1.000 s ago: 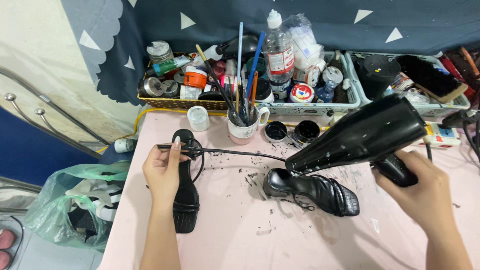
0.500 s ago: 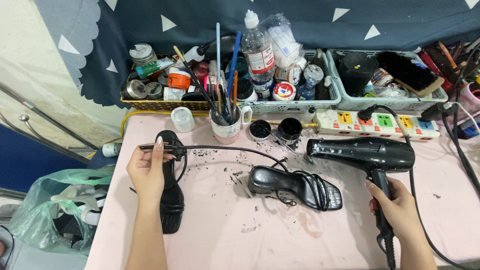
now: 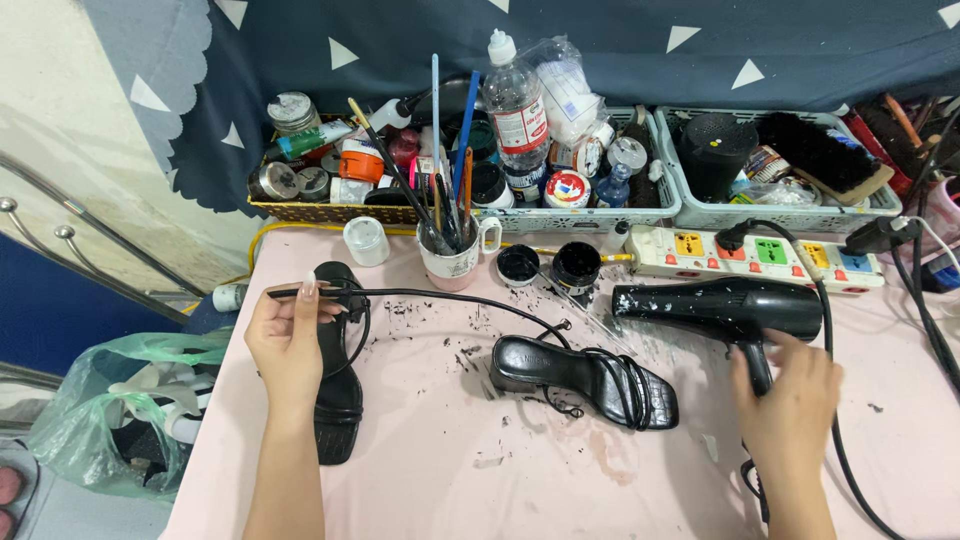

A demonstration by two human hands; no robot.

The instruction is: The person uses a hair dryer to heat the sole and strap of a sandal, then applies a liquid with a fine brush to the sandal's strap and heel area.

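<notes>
Two black strappy leather sandals on a pink paint-flecked table [image 3: 480, 480].
Left hand [image 3: 290, 345] pinches one sandal's [image 3: 338, 400] thin strap; right hand [image 3: 790, 395] grips the black plastic hairdryer [image 3: 725, 308].

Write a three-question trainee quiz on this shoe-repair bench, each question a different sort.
1. True or false: the right hand is at the black hair dryer's handle.
2. What does the left hand rest on? A) black sandal B) mug of brushes C) power strip
3. Fill in: the second sandal lies on the pink ___.

Key: 1 true; 2 A; 3 table.
</notes>
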